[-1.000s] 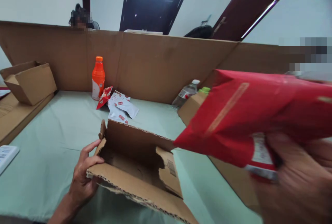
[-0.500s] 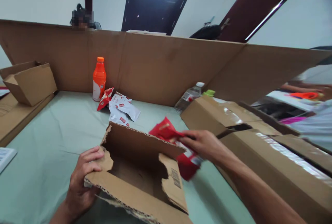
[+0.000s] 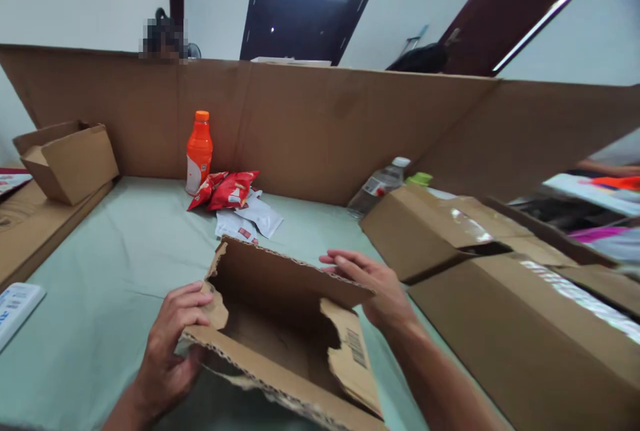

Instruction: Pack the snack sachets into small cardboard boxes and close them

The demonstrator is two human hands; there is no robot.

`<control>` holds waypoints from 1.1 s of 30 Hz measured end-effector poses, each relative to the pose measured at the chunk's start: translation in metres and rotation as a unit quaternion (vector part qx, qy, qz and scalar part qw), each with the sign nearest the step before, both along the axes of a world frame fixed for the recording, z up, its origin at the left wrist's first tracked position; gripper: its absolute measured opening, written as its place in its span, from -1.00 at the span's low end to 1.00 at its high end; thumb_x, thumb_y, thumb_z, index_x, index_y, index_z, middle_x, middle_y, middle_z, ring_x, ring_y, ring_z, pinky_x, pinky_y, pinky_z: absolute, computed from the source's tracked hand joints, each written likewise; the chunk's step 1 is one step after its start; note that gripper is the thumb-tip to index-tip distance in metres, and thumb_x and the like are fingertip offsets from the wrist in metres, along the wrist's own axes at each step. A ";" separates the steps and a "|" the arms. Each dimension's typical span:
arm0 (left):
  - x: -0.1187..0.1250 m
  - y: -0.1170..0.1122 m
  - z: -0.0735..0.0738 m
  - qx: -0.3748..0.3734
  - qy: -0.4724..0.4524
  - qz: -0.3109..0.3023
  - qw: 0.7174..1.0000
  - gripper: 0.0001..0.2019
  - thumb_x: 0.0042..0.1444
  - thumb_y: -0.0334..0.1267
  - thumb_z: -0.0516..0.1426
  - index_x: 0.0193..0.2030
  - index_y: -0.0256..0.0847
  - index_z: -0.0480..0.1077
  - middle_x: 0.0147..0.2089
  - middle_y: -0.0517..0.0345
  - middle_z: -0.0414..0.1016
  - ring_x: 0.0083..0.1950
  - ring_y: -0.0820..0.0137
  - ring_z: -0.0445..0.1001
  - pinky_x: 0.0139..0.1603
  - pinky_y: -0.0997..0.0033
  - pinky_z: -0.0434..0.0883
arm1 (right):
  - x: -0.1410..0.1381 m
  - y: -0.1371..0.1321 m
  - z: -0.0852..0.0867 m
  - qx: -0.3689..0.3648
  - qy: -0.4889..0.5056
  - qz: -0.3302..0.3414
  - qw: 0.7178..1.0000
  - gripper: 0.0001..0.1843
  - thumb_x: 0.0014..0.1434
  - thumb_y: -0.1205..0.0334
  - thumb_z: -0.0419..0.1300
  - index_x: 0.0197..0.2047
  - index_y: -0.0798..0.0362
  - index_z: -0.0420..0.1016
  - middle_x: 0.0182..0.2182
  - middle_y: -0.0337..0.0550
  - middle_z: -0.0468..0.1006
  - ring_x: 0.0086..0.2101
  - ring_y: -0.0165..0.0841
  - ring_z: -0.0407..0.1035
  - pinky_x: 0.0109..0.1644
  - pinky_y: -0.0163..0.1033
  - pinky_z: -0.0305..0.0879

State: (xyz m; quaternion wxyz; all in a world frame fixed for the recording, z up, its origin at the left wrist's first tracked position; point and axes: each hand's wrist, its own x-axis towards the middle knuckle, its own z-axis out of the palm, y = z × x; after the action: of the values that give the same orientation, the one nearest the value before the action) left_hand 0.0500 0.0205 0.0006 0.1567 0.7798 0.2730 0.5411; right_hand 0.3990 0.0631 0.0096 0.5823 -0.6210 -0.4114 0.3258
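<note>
Left grip: clamped on the left end of an open, torn-edged brown cardboard box, fingers over its end flap, thumb underneath. Box is tilted, mouth facing up toward the camera; it sits between both grips. Right grip: fingers loosely extended, nothing seen in it, at the box's far right corner. Box wall hides part of it, so can't tell if they touch.

Left of left grip: flat white box with blue printing, cut by the frame edge, on the pale green cloth-covered tabletop.

Right of right grip: long brown cardboard carton, with a second taped brown carton just past it. Together they block that side.

Beyond left grip, behind the box's far left corner: white foil packets with red print, partly under crumpled red snack packets. Upright orange plastic bottle with orange cap just behind those.

Beyond right grip: clear plastic bottle with white cap, tilted by the second carton; bright green cap next to it.

Far left of left grip: small open brown box on flat brown cardboard.

Farthest on the tabletop: tall brown cardboard partition, closing off the back past both grips.
</note>
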 end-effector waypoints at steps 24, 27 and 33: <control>0.006 0.011 0.031 -0.085 0.073 0.020 0.994 -0.90 0.31 -0.33 0.10 -0.24 -0.14 0.41 0.17 -0.05 0.55 0.16 0.18 0.53 0.13 0.13 0.50 | -0.041 -0.054 0.016 -0.092 0.113 0.135 0.980 -0.27 -0.06 -0.50 0.31 -0.38 0.12 0.65 -0.49 -0.02 0.66 -0.49 -0.16 0.54 -0.46 -0.16 0.47; 0.007 0.014 0.034 -0.074 0.076 0.014 0.994 -0.92 0.29 -0.34 0.12 -0.19 -0.14 0.45 0.10 -0.05 0.60 0.15 0.16 0.54 0.12 0.11 0.51 | -0.042 -0.052 0.013 -0.051 0.126 0.102 0.985 -0.31 -0.06 -0.43 0.36 -0.23 0.08 0.67 -0.36 -0.02 0.71 -0.40 -0.13 0.59 -0.38 -0.14 0.52; 0.007 0.010 0.024 -0.099 0.048 0.028 0.994 -0.88 0.28 -0.32 0.16 -0.06 -0.11 0.41 0.12 -0.02 0.57 0.12 0.21 0.56 0.11 0.21 0.51 | -0.044 -0.062 0.001 0.044 0.123 0.068 0.989 -0.46 0.07 -0.29 0.36 -0.07 -0.06 0.67 -0.15 -0.06 0.72 -0.25 -0.14 0.61 -0.20 -0.14 0.55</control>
State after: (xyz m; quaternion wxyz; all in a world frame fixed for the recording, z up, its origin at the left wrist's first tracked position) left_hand 0.0570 0.0305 0.0249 0.2048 0.7776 0.3536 0.4778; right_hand 0.3551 0.0007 0.0106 0.6316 -0.5203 -0.3922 0.4201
